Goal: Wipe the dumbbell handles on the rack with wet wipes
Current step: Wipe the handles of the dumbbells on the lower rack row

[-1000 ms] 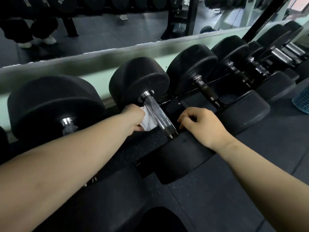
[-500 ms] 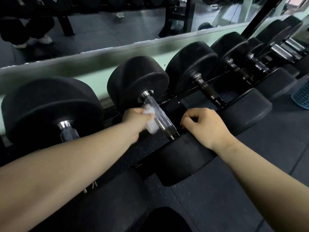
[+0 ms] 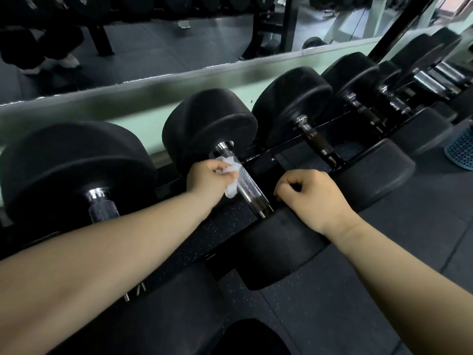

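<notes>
A row of black dumbbells lies on a low black rack (image 3: 261, 162). My left hand (image 3: 207, 180) grips a crumpled white wet wipe (image 3: 230, 172) and presses it against the left side of the chrome knurled handle (image 3: 249, 188) of the middle dumbbell, near its far head (image 3: 210, 124). My right hand (image 3: 314, 198) rests with curled fingers on the near head (image 3: 281, 252) of that same dumbbell, just right of the handle, holding nothing that I can see.
A larger dumbbell (image 3: 69, 162) sits to the left, and smaller ones (image 3: 291, 103) run off to the right. A mirror (image 3: 153, 34) lines the wall behind the rack. A blue mesh basket (image 3: 460, 147) stands on the dark rubber floor at the right.
My left hand has slid the wipe up the handle toward the far head. My right hand has stayed on the near head.
</notes>
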`<state>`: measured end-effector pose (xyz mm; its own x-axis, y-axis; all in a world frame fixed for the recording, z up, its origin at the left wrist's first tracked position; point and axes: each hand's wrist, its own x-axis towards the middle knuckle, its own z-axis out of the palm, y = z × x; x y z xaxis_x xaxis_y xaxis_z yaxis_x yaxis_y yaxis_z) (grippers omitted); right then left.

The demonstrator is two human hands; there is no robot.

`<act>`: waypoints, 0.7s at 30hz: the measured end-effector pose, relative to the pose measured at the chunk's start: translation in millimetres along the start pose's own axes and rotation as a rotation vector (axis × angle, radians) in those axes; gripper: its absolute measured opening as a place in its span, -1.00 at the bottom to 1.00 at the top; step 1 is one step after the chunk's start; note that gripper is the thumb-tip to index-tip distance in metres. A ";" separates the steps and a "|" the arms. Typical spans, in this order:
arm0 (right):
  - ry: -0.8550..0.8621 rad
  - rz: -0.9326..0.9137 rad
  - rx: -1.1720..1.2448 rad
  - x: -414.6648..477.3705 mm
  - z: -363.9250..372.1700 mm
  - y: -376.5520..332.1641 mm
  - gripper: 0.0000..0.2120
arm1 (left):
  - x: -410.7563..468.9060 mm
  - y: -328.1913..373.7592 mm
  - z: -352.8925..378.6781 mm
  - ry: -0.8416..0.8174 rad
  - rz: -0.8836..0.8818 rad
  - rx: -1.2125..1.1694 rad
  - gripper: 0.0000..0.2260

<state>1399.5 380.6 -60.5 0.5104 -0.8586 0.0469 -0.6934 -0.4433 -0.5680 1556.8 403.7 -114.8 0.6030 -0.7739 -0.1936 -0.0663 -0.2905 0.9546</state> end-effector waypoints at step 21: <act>0.036 0.013 0.008 0.9 0.5 0.7 -0.83 | 5.8 -1.9 2.2 -0.098 -0.353 -0.484 -0.69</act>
<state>1399.7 379.6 -61.3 0.4830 -0.8729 0.0689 -0.6956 -0.4303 -0.5754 1558.7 398.6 -118.3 0.4456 -0.7322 -0.5151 0.5070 -0.2678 0.8193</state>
